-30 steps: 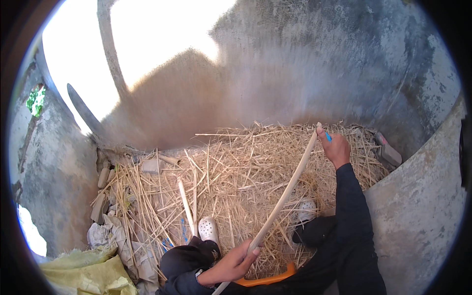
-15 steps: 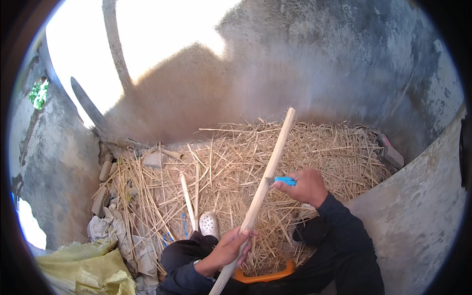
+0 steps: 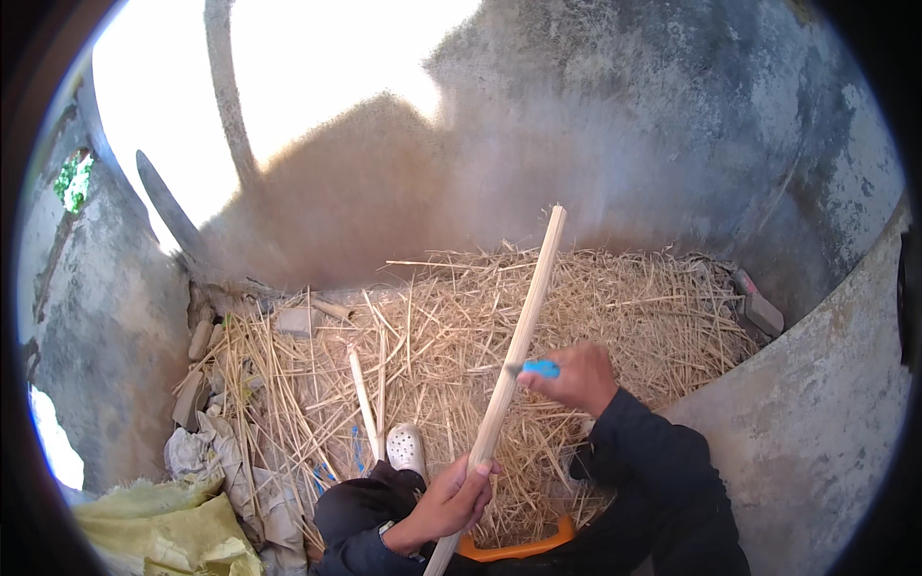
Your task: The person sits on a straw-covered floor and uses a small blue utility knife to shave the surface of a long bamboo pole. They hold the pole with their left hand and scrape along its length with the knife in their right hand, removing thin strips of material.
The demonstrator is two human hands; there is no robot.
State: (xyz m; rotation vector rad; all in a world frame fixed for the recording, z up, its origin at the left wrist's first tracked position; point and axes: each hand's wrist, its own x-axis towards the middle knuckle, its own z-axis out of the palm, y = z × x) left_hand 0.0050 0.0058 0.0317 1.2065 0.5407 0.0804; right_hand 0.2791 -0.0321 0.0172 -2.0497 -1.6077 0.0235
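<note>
A long pale wooden stick (image 3: 534,307) slants up and away from my lap, its far end in front of the wall. Low on its length, my left hand (image 3: 451,501) is closed around it. My right hand (image 3: 579,376) grips a small knife with a blue handle (image 3: 540,369). The knife's short dark blade touches the right side of the stick, roughly midway along it. Much of the blade is too small to make out, and the stick's near end runs out of the picture.
Straw and wood shavings (image 3: 634,307) cover the ground. Another peeled stick (image 3: 361,389) lies by my white clog (image 3: 405,448). Below my hands curves an orange plastic piece (image 3: 514,550). A yellow-green sack (image 3: 173,538), bricks (image 3: 190,398) and concrete walls (image 3: 595,125) surround the spot.
My right hand and the knife have come down the stick, nearer to me and slightly left. The stick's far end has shifted a little to the left.
</note>
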